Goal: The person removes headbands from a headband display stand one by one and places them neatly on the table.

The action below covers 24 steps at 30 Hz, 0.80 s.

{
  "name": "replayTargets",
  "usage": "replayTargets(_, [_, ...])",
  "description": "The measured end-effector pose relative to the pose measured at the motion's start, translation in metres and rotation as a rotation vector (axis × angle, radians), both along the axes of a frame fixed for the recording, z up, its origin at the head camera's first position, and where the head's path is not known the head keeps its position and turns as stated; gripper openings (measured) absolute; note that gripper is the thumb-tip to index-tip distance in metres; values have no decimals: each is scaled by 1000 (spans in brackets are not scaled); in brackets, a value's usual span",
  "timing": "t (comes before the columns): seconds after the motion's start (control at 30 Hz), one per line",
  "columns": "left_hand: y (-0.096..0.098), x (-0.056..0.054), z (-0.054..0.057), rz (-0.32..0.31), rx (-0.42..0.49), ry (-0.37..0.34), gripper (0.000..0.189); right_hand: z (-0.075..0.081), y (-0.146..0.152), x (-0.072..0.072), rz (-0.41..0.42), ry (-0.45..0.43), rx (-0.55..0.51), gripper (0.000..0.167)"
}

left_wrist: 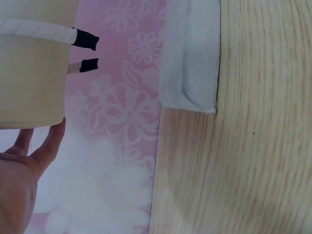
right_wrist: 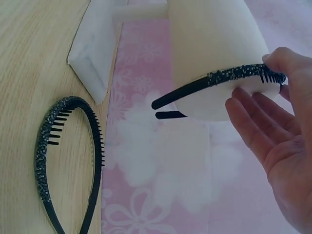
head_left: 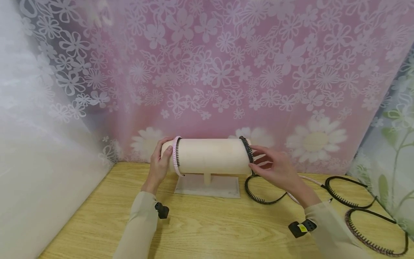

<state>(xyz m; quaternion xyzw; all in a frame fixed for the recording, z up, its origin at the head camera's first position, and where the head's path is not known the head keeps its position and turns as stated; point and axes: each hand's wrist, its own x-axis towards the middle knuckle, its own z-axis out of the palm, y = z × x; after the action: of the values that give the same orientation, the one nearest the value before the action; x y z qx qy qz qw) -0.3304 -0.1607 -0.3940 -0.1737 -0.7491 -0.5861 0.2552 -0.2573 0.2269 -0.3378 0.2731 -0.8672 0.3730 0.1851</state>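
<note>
A cream padded roll (head_left: pixel 210 156) lies level on a short post over a pale base (head_left: pixel 223 187), forming a headband stand. My left hand (head_left: pixel 158 164) grips the roll's left end, thumb in front and fingers behind. Just inside that hand, a pink toothed headband (head_left: pixel 176 157) arches over the roll, its black tips (left_wrist: pixel 87 40) pointing below it in the left wrist view. At the right end my right hand (head_left: pixel 279 169) pinches a black glittery toothed headband (right_wrist: pixel 234 73), which sits slanted around the roll's edge. Its two plain ends (right_wrist: pixel 168 115) stick out beneath.
On the wooden table (head_left: pixel 207 230), a similar glittery headband (right_wrist: pixel 43 146) lies right of the base. Farther right are a black headband (head_left: pixel 339 196) and a brownish toothed one (head_left: pixel 362 237), with a pink one partly under my right arm. A flowered pink curtain (head_left: pixel 207 72) hangs behind.
</note>
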Motion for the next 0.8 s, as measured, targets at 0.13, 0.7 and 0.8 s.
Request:
replayTargets(0.13, [-2,-3,-2,-8,1,14,36,-3,0,2,22,34,-21,55])
replayTargets(0.7, [1,4,6,-44,8,-29,42,-6,0,9,0,26,-101,49])
replayTargets(0.8, [1,3,4,-33,10,-23,41,-5,-1,11,-5,15,-113,49])
